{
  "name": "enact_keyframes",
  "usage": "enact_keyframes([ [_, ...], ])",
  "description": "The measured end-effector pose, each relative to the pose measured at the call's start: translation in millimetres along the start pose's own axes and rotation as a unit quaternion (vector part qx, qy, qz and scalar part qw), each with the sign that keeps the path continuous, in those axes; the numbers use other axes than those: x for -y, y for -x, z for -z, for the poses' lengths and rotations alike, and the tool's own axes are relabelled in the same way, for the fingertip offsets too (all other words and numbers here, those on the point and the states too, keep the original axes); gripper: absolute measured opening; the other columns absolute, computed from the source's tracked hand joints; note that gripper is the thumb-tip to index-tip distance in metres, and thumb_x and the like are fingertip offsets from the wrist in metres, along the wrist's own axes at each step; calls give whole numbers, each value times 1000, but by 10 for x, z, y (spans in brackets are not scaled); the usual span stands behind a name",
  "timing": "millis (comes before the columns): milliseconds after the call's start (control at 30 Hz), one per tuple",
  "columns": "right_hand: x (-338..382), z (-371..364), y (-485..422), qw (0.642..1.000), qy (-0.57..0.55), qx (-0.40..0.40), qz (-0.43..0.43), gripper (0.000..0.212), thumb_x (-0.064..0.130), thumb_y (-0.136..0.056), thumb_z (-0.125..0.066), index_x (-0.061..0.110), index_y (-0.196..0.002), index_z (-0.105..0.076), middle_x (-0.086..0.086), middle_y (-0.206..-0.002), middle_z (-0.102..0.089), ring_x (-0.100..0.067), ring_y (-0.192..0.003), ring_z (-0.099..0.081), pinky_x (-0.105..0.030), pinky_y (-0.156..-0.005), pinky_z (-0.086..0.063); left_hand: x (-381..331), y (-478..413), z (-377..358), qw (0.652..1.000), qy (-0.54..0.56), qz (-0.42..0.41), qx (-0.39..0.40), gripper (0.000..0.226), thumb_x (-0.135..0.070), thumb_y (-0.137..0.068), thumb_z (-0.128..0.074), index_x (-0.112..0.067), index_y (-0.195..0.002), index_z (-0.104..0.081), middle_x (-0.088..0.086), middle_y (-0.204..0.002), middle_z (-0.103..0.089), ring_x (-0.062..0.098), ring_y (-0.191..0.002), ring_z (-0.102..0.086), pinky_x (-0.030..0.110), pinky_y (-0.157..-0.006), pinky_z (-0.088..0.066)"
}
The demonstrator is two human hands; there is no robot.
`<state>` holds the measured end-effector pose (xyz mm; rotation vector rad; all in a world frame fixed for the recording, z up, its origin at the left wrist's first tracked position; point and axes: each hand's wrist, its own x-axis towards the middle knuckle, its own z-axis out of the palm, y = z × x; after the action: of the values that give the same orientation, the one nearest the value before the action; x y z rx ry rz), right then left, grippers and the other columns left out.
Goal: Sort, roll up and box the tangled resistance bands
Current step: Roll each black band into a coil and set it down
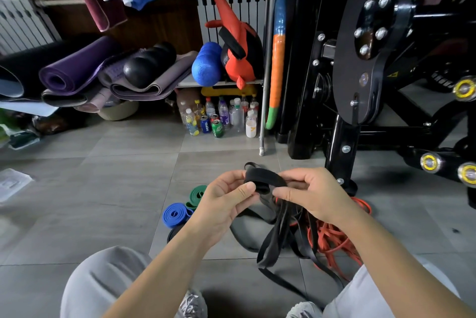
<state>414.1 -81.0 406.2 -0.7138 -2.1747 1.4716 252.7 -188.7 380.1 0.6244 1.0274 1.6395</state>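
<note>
Tiled floor (103, 189): green roll (197, 195), blue roll (175, 214) and dark roll (173, 234), 3 done, lie left of centre.
Black band (262, 180): part-coiled, held above the floor by left hand (226, 201) and right hand (309, 194), fingers curled on it; its tail hangs into the tangle (332, 238).
Risk: a slack pinch lets the coil spring open; a snagged tail drags the tangle.
Behind: mats (77, 70), bottles (221, 116), machine (373, 60).
Box: not seen.

Both hands, left (226, 199) and right (309, 194), pinch a black band (262, 178) above tangled orange bands (332, 238).
</note>
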Motion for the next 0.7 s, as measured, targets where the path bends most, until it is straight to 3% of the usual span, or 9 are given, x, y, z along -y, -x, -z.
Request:
enact_keyframes([
  [100,1,-26,19,1000,5,-17,7,30,19,-78,-75,49,-83,-69,18,-88,-73,-2,-85,-69,-20,-83,-53,3,4,-14,1000,28,-2,6,24,-8,-74,-66,-5,-98,-66,10,-93,-71,17,-87,-70,20,-72,-55],
  [233,-29,-156,61,994,-83,-57,32,30,8,-78,-73,37,-87,-70,8,-84,-75,-10,-80,-71,-14,-73,-52,44,-5,-80,996,90,18,-2,32,-10,-76,-63,1,-106,-61,14,-96,-69,16,-85,-69,20,-70,-55],
  [333,-43,-223,66,990,-110,-67,59,31,5,-80,-69,34,-90,-70,9,-85,-75,-7,-80,-70,-11,-72,-50,76,-7,-52,994,104,36,-11,33,-9,-76,-63,1,-107,-61,13,-95,-70,17,-84,-69,21,-71,-55],
  [467,-84,-263,45,993,-69,-69,69,35,7,-82,-70,42,-86,-72,-1,-83,-74,-20,-76,-69,-26,-74,-54,97,29,13,993,102,63,-17,28,-8,-74,-65,-3,-101,-66,13,-92,-71,17,-84,-70,21,-70,-55],
  [533,-102,-242,32,995,-16,-75,68,32,9,-82,-70,40,-88,-71,-2,-84,-73,-16,-78,-68,-26,-76,-55,46,21,22,998,-22,46,-25,27,-12,-74,-69,-12,-101,-67,7,-97,-70,14,-85,-70,19,-71,-54],
  [567,-106,-219,19,995,31,-76,62,27,11,-81,-71,36,-91,-71,-2,-85,-71,-14,-79,-66,-29,-78,-55,-9,11,29,984,-172,19,-29,30,-15,-76,-72,-22,-104,-65,-2,-103,-67,8,-86,-68,16,-72,-52],
  [600,-114,-196,4,991,97,-69,60,20,15,-80,-71,29,-95,-72,-3,-86,-68,-15,-81,-64,-34,-79,-53,-81,3,34,935,-353,-16,-32,35,-21,-78,-74,-33,-108,-60,-12,-109,-62,0,-87,-65,13,-72,-50],
  [633,-120,-175,-11,982,169,-55,68,17,18,-81,-71,23,-97,-72,-4,-87,-66,-16,-82,-62,-38,-79,-51,-154,-11,25,857,-511,-59,-23,42,-29,-78,-73,-40,-113,-55,-19,-114,-55,-4,-88,-59,11,-74,-46],
  [700,-107,-160,-38,958,267,-33,95,21,23,-82,-69,19,-103,-70,-1,-91,-65,-15,-85,-59,-34,-79,-47,-244,-57,-34,712,-690,-124,38,48,-37,-78,-70,-37,-123,-53,-19,-119,-51,-2,-96,-49,16,-81,-40],
])
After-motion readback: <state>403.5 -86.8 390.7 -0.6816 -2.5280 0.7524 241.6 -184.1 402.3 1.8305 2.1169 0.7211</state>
